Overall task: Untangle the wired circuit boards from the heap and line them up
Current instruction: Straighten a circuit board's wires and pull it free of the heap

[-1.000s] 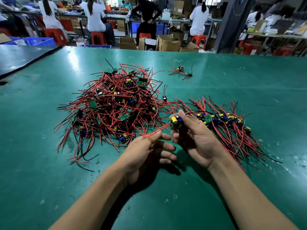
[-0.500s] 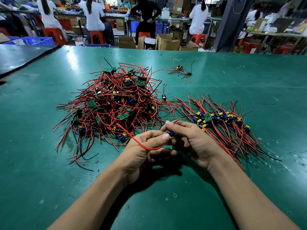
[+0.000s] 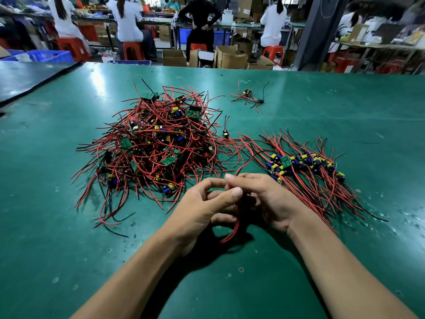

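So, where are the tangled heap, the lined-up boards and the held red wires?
tangled heap point(image 3: 156, 146): head view, its middle.
lined-up boards point(image 3: 305, 160): head view, middle of row.
held red wires point(image 3: 235, 226): head view, the hanging loop.

A worn green counter point(image 3: 345, 116) runs back to a workshop where cardboard boxes point(image 3: 230, 57) stand on the floor, people in white point(image 3: 126, 19) sit on red stools point(image 3: 133, 50), blue crates point(image 3: 50, 56) lie far left, a person in black point(image 3: 200, 17) stands, and a dark pillar point(image 3: 317, 31) rises at the right.

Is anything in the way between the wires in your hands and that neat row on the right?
Nothing visible. The left hand and right hand hold the red wires, and the row starts just beyond the right hand's fingers.
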A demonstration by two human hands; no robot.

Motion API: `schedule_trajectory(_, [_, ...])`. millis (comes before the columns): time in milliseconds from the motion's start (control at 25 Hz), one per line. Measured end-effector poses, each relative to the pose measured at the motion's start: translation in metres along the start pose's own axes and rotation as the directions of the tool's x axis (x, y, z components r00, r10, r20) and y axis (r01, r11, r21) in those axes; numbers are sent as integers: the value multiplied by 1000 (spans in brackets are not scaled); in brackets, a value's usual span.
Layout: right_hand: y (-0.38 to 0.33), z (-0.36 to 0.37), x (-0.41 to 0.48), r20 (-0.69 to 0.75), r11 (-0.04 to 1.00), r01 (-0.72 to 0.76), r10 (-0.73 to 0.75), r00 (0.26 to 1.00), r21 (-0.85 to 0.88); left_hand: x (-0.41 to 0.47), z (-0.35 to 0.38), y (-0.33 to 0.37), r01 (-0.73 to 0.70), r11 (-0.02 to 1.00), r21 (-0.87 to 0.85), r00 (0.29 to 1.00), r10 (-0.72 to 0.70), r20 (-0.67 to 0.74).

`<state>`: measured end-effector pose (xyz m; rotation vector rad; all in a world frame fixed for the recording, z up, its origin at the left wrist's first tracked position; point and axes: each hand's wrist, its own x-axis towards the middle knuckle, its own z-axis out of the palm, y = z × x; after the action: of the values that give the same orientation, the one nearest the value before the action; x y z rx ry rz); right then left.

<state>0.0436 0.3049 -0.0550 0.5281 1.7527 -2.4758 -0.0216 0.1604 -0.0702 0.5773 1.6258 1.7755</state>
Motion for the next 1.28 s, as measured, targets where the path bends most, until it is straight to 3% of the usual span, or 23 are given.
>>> schedule_trajectory(520, [5, 3, 11, -319, 981, 190, -166, 933, 47, 1, -2, 4, 36, 996, 76, 999, -38, 18])
schedule_trajectory(760, [3, 0, 6, -122, 997, 71, -72, 990, -11, 2, 0, 3, 82, 996, 33, 997, -82, -18])
schedule_trajectory(1000, [5, 8, 1, 22, 995, 70, -72, 997, 74, 0, 2, 3, 15, 1000, 23, 996, -13, -90])
schedule_trajectory(1280, [10, 5, 13, -271, 972, 204, -228, 935, -114, 0, 6, 3, -3, 999, 39, 992, 8, -129])
